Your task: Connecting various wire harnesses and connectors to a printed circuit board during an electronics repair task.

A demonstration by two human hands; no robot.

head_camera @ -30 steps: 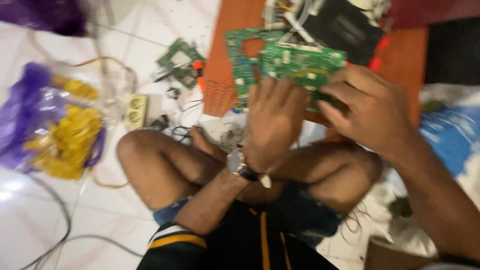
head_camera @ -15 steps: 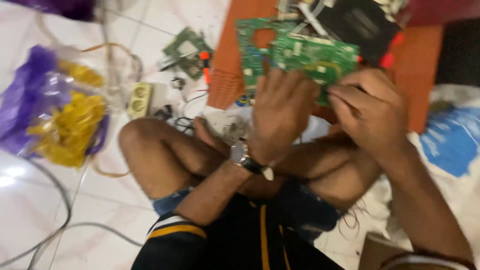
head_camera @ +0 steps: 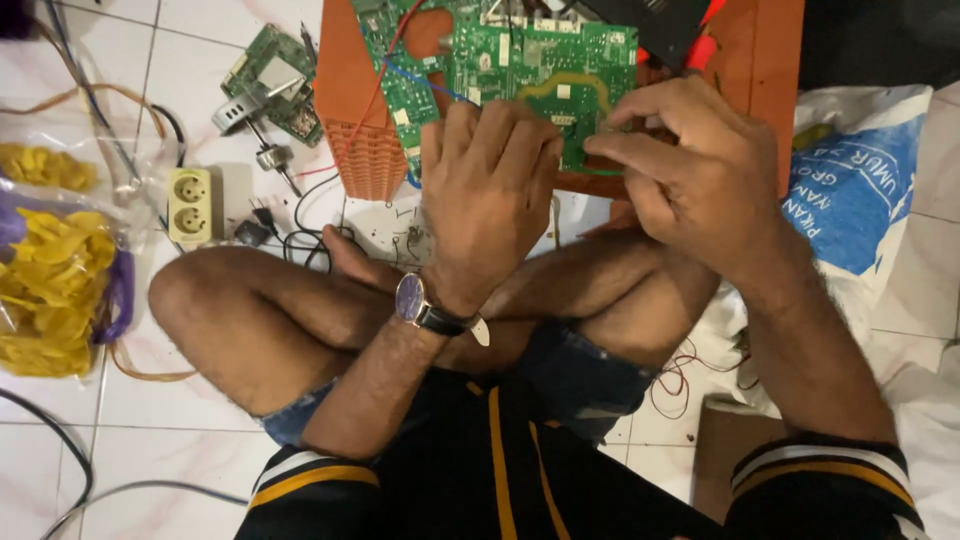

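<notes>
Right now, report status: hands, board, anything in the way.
Left hand flat on green circuit board. Right hand pinching at board's near edge. Board lies on orange surface. Loose wires left of board.

Two hands (head_camera: 490,190), three green circuit boards (head_camera: 540,70), one wristwatch (head_camera: 412,298), one double wall socket (head_camera: 190,205), one blue-and-white sack (head_camera: 860,190)

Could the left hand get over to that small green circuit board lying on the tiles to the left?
Probably yes. The left hand rests on the big green circuit board, and the small circuit board lies on open tile to its left, with only thin cables nearby.
</notes>
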